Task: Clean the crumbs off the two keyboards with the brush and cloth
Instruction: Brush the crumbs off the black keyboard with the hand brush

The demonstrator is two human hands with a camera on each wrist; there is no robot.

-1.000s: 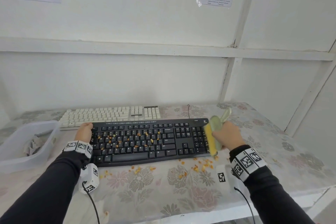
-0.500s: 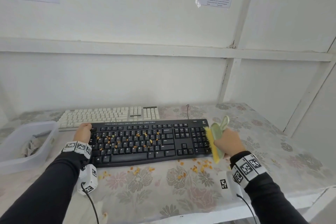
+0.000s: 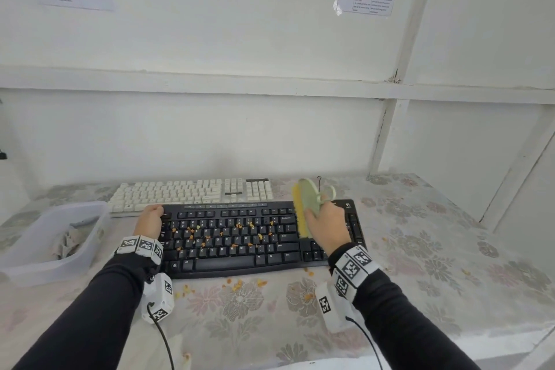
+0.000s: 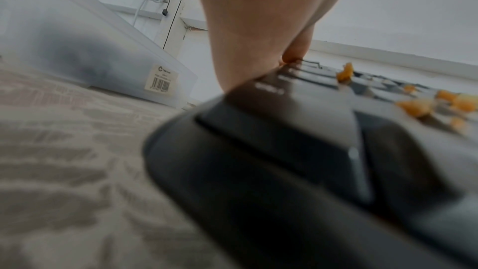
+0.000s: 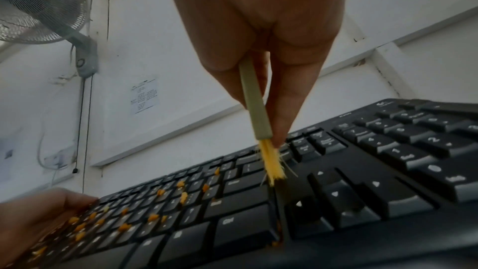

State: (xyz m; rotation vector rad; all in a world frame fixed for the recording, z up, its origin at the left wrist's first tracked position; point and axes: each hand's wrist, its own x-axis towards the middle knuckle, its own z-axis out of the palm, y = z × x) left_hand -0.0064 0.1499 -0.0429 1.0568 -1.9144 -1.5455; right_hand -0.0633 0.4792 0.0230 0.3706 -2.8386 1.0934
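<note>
The black keyboard (image 3: 258,237) is being brushed: the brush (image 3: 303,207) is gripped in the right hand (image 3: 326,227), bristles set beside the Enter column, while the keyboard's left end is clasped by the left hand (image 3: 150,221). Orange crumbs (image 3: 210,237) remain on the letter keys, so a leftward sweep seems called for. Only the right wrist view shows bristle contact; the white keyboard (image 3: 192,192) and binned cloth (image 3: 67,242) are seen from the head alone.
</note>
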